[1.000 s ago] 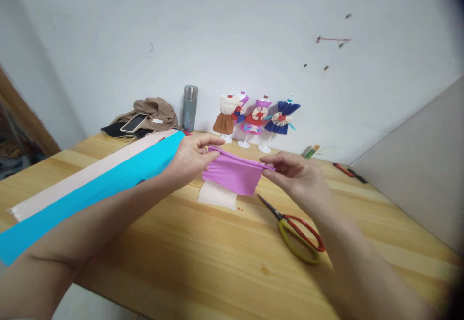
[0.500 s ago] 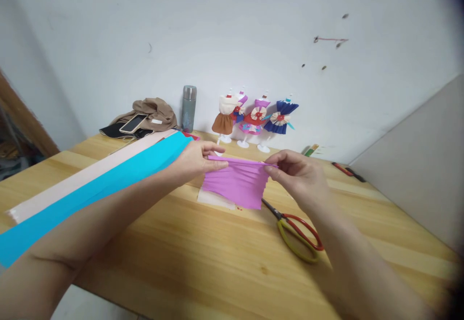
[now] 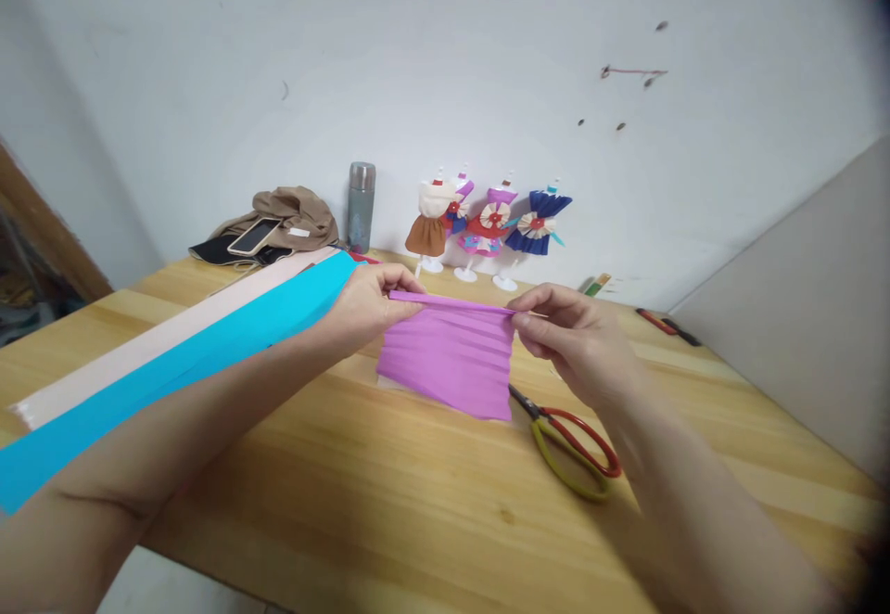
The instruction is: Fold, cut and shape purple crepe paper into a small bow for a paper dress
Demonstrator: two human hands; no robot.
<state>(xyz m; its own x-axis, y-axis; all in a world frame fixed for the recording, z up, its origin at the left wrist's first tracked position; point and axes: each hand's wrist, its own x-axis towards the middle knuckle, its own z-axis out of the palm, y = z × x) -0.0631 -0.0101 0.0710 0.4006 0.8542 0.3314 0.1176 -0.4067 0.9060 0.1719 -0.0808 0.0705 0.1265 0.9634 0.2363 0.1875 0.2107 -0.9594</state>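
A purple crepe paper sheet (image 3: 451, 359) with fold lines hangs above the wooden table (image 3: 389, 484). My left hand (image 3: 365, 303) pinches its top left corner. My right hand (image 3: 577, 340) pinches the top right corner. The top edge is folded into a narrow strip stretched between both hands. The sheet's lower edge reaches down to the table and hides most of a pale paper piece under it.
Red and yellow scissors (image 3: 574, 442) lie just right of the sheet. Long cyan paper (image 3: 173, 364) and beige paper (image 3: 159, 340) strips lie at left. Three paper-dressed doll stands (image 3: 487, 224), a steel flask (image 3: 362, 208), a brown cloth with a phone (image 3: 254, 236) and a red pen (image 3: 660, 325) line the back.
The purple sheet has unfolded and now hangs longer and flatter. Both hands have drawn its top edge taut and moved slightly apart and upward.
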